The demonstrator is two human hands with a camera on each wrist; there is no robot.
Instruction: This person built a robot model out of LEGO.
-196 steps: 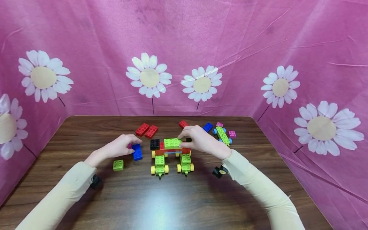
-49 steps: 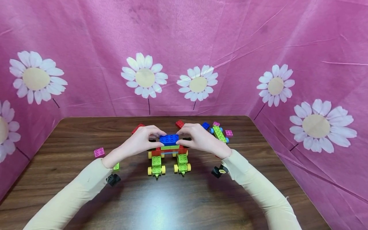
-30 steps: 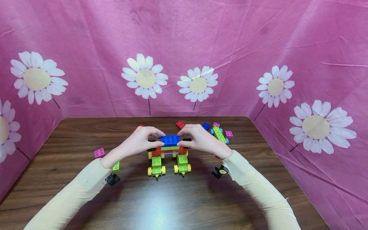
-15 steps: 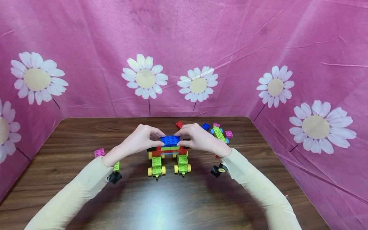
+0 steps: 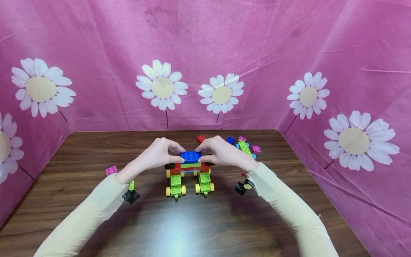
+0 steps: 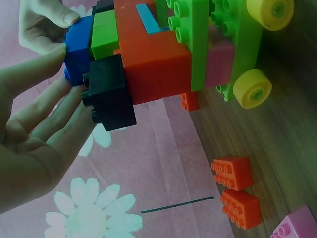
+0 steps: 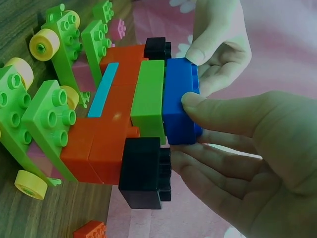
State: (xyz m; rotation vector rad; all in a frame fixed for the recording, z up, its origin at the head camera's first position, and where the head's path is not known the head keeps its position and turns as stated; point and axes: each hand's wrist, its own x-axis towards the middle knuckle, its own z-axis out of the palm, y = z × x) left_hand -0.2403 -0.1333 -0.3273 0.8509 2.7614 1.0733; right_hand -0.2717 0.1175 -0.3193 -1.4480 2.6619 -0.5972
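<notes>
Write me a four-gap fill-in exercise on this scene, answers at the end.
1. The left grip and right grip pinch one brick, coloured ____.
2. The lower bricks, just beneath it, are ____.
3. The wheels under the toy are ____.
4. In the head view, the cart lies to the ____ of the toy.

Missing words: blue; green; yellow; right.

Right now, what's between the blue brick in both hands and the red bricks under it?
A lime-green brick layer, sandwiched between blue brick and red bricks; clearest in the right wrist view.

Pink daisy-print cloth (image 5: 263, 32) behind brown wooden table (image 5: 218, 225)
</notes>
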